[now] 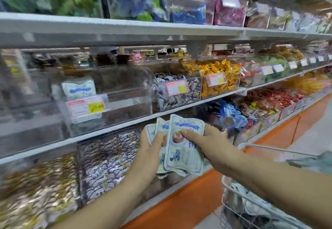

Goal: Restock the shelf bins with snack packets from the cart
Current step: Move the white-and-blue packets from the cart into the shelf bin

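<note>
I hold a small stack of white-and-blue snack packets (181, 149) upright in front of the lower shelf. My left hand (150, 148) grips the stack from the left, thumb over the front. My right hand (212, 144) grips it from the right, thumb pressed on the front packet. Up and to the left, a clear shelf bin (107, 106) holds a matching white-and-blue packet (79, 87) at its back, behind a red-and-yellow price tag. The wire cart (233, 192) at the lower right carries more of these packets (251, 201).
Neighbouring clear bins hold dark-wrapped sweets (177, 94) and yellow packets (219, 77). Below are bins of patterned packets (107, 160) and gold packets (36, 192). The upper shelf edge (125, 29) juts out overhead. An orange base cabinet (179, 205) runs along the floor.
</note>
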`<state>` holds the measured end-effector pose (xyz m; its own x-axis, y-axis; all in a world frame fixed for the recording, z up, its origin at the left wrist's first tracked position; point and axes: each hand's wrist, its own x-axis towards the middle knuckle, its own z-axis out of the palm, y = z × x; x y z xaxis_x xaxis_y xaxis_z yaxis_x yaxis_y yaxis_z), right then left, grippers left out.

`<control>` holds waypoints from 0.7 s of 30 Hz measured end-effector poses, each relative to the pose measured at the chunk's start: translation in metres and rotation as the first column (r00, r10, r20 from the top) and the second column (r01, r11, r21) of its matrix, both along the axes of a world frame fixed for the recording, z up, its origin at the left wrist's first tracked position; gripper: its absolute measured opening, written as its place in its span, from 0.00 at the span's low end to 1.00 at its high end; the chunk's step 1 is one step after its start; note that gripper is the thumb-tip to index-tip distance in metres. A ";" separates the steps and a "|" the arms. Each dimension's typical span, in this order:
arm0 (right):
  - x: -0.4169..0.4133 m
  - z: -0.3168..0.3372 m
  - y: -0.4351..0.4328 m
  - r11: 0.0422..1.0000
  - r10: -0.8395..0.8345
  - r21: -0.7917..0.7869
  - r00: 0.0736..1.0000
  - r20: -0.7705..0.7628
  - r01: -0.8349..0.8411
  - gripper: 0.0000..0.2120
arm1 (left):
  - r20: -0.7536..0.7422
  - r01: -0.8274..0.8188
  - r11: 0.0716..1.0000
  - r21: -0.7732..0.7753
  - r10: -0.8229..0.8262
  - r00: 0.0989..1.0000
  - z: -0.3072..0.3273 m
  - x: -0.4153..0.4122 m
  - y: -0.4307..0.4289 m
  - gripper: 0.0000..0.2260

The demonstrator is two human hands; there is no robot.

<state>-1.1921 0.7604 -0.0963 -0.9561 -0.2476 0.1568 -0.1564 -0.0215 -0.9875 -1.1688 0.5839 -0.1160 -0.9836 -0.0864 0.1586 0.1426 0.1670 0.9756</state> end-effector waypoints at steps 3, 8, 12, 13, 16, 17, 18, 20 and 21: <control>0.004 -0.008 -0.041 0.995 -0.030 -0.091 1.000 -0.005 0.029 0.09 | 0.034 -0.004 0.999 0.049 0.002 0.999 -0.001 0.018 -0.023 0.28; 0.017 -0.003 -0.094 0.991 0.052 -0.119 0.998 -0.035 -0.056 0.05 | 0.001 -0.003 1.000 0.023 0.003 1.000 0.002 0.036 -0.062 0.40; 0.022 0.009 -0.119 0.968 0.203 -0.148 0.979 -0.017 -0.203 0.09 | -0.009 0.015 0.994 -0.111 -0.016 1.000 0.007 0.039 -0.084 0.51; 0.022 0.011 -0.124 0.963 0.222 -0.153 0.975 -0.017 -0.222 0.10 | -0.015 0.006 0.991 -0.136 -0.008 1.000 0.009 0.040 -0.088 0.52; 0.023 0.020 -0.130 0.934 0.314 -0.182 0.949 0.002 -0.309 0.13 | -0.059 -0.014 0.981 -0.192 0.003 0.998 0.017 0.043 -0.099 0.50; 0.019 0.024 -0.128 0.922 0.355 -0.173 0.935 0.024 -0.346 0.18 | -0.072 -0.021 0.977 -0.211 0.006 0.997 0.022 0.045 -0.103 0.47; 0.015 0.030 -0.124 0.922 0.375 -0.127 0.926 0.050 -0.366 0.27 | -0.083 -0.004 0.973 -0.229 -0.015 0.996 0.026 0.048 -0.107 0.45; 0.005 0.044 -0.109 0.918 0.372 0.138 0.928 0.028 -0.372 0.45 | -0.079 0.043 0.945 -0.323 -0.072 0.994 0.035 0.054 -0.114 0.47; 0.003 0.053 -0.103 0.880 0.396 0.302 0.917 -0.042 -0.366 0.47 | -0.075 0.056 0.918 -0.393 -0.092 0.993 0.038 0.057 -0.117 0.50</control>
<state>-1.1890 0.6577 -0.0437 -0.7619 -0.6375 0.1145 -0.2902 0.1779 -0.9403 -1.1121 0.4664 -0.0784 -0.9649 0.0724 0.2526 0.2529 0.5165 0.8181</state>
